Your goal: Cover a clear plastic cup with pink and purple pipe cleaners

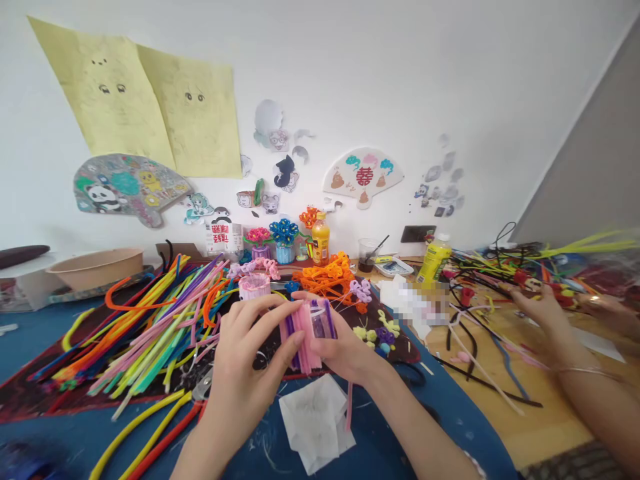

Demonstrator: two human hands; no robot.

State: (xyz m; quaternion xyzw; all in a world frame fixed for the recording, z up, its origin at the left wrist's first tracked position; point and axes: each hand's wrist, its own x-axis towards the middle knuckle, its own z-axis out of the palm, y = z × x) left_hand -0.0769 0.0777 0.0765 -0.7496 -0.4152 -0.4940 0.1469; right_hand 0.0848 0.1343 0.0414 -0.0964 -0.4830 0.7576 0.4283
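Between my hands is a small clear cup [318, 323], its side partly covered by upright pink and purple pipe cleaner pieces [303, 337]. My left hand [245, 343] presses the strips from the left with thumb and fingertips. Around the right side of the cup, my right hand [347, 347] is closed, its thumb at the front. A thin pink pipe cleaner [349, 407] hangs below my right wrist. Beneath the cup lies a crumpled white tissue [317, 420] on the blue cloth. Behind my left fingers stands a finished pink pot [255, 286].
Loose coloured pipe cleaners [150, 320] are heaped at left, near pliers [203, 387]. Pipe cleaner flowers [284, 233], a juice bottle [321, 240] and a dark drink cup [367, 257] stand along the wall. At right, another person's hands [543, 313] work over scattered wires.
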